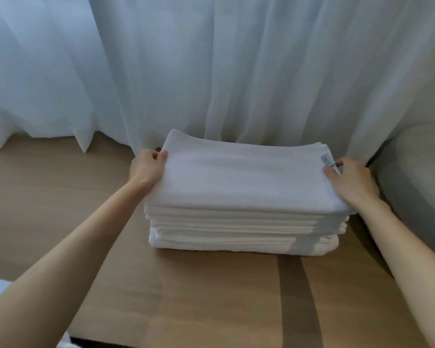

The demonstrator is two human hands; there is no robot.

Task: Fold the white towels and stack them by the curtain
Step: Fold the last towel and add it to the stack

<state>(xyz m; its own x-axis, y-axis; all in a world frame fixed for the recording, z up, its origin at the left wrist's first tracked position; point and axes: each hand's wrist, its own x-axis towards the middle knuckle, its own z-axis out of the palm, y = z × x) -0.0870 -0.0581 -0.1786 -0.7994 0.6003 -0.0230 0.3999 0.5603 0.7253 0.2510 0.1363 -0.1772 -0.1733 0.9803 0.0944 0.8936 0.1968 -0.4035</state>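
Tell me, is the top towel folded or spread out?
Folded. The top towel lies as a flat rectangle matching the stack beneath, with the left hand and right hand gripping its ends.

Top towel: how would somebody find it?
Find the white curtain; before it, a towel stack sits on brown cardboard. The top towel is held at its ends by the left hand and right hand, and shows a small tag.

Bare forearms end in left hand (146, 169) and right hand (350, 180).
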